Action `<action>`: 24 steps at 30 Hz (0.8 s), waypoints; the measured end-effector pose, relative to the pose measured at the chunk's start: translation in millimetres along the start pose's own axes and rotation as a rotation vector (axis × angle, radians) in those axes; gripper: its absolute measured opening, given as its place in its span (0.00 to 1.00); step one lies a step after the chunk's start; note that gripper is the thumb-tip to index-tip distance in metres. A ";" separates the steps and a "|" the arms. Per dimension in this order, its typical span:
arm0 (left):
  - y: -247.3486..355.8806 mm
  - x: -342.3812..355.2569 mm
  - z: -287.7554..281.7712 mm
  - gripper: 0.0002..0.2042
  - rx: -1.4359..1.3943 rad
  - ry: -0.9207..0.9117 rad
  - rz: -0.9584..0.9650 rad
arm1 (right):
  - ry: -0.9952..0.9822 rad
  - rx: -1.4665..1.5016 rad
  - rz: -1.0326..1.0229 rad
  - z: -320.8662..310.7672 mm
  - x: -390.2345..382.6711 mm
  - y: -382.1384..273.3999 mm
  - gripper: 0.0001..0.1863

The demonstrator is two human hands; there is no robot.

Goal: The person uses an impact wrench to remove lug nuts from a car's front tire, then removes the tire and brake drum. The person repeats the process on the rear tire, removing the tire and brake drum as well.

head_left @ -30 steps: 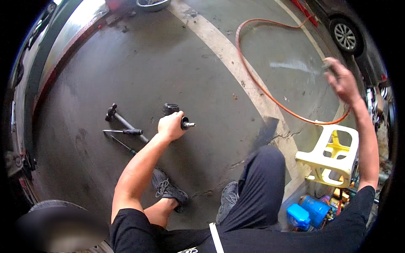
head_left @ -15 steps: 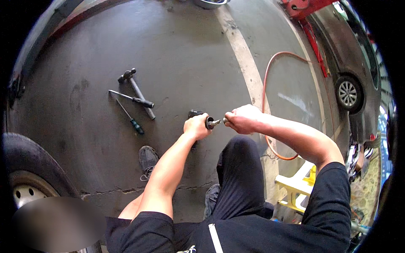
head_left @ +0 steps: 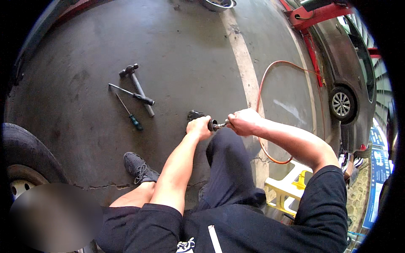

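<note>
My left hand is closed round a black air tool whose metal inlet fitting points right. My right hand grips a small metal hose connector against that fitting; whether they are locked together I cannot tell. An orange air hose curves over the floor beyond my right hand. Left of the tool lie a ball-peen hammer with a screwdriver across its handle and another screwdriver beside them.
A tyre is close at the lower left. A metal bowl sits at the top. A yellow-and-white stool is right of my knee. A car and red lift arms stand along the right. My shoe rests on the floor.
My right hand has swung from the far right to meet the tool. Since half a second ago, both hands have moved slightly right and the gap between connector and fitting has closed.
</note>
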State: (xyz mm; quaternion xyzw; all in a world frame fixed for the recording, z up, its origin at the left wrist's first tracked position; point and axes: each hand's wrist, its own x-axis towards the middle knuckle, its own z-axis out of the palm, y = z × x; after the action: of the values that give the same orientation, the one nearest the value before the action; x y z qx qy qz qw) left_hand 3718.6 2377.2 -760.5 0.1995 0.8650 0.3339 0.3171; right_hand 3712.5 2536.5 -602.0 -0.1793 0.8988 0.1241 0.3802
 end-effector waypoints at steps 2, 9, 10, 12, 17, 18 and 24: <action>-2.1 -0.1 1.7 0.18 -0.072 0.006 -0.039 | -0.046 -0.026 -0.038 -4.5 4.3 1.0 0.14; -9.6 6.2 3.2 0.19 -0.114 0.026 -0.019 | -0.234 -0.046 -0.093 -5.9 21.1 -4.2 0.15; -10.7 5.0 8.2 0.19 -0.116 0.024 -0.025 | -0.186 -0.027 -0.137 -0.5 18.6 0.5 0.15; -18.7 6.9 16.7 0.19 -0.108 0.054 -0.003 | -0.161 0.015 -0.079 -3.2 16.6 7.7 0.16; -20.9 12.6 23.6 0.18 -0.085 0.030 0.032 | -0.157 0.102 -0.096 -3.2 21.9 14.9 0.18; -22.1 13.2 26.4 0.18 -0.082 0.031 0.040 | -0.166 0.082 -0.124 -1.8 24.1 14.8 0.18; -15.9 21.6 31.7 0.14 -0.066 0.051 0.066 | -0.279 0.023 -0.084 4.6 30.6 14.3 0.18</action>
State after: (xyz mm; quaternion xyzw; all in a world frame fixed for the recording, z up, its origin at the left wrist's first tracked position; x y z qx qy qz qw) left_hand 3722.6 2392.4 -799.0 0.2088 0.8542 0.3776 0.2902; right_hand 3689.7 2544.2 -626.2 -0.1935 0.8303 0.1214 0.5083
